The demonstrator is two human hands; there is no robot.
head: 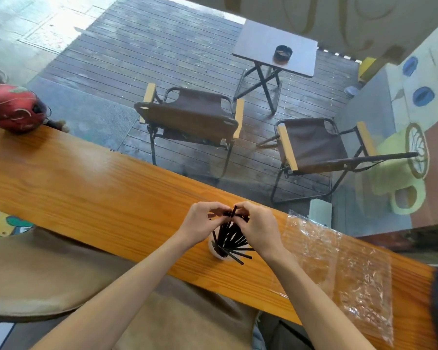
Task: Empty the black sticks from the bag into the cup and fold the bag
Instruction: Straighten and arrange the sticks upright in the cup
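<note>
Far left of the frame: a red rounded helmet-like object (12, 107) is sitting on the long glossy orange-brown wooden counter (86, 183), well apart from the work.

Lower centre: the left hand (202, 222) is reaching in over the small white cup (216, 251), fingers curled and pinching the top ends of the thin black plastic sticks (232, 242). The sticks are standing bunched in the cup, several fanning out low toward the right over its rim.

Just right of it, the right hand (259, 223) is meeting the left above the cup, fingers likewise bent and closing on the stick tops; one stick end is poking up between the two hands. Exactly how many sticks each hand has hold of cannot be told.

Right of the hands: the clear crinkled plastic bag (339, 269) is lying flat on the counter, near the cup but not touching it, and looking emptied.

Handling judgement: sticks are looking light, stiff and smooth, prone to toppling the light cup if pushed sideways; gathering them near the tops and pressing straight down seems safest. The bag is looking thin, limp and slippery; taking it by the corners at one short edge should be giving a clean fold.
</note>
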